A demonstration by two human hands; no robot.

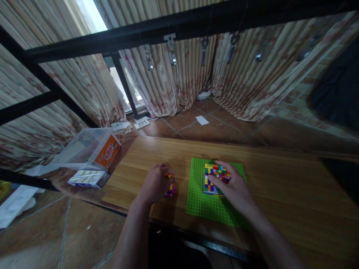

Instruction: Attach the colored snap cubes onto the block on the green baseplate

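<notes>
Left hand [155, 183] over half-hidden colored bricks [170, 191], right hand [237, 188] across partly covered brick mosaic [208, 182]; both grips unclear.

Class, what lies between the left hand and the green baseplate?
In the head view: colourful bricks at the left hand, then wooden tabletop before the green baseplate.

Green baseplate [196, 198], multicoloured bricks [215, 169] (yellow, red, purple), striped curtains [185, 80].

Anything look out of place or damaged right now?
A white sheet lies loose on the floor beyond the table, and a white scrap on the floor at lower left; both look dropped. The brick block under the right hand shows no visible damage.
</notes>
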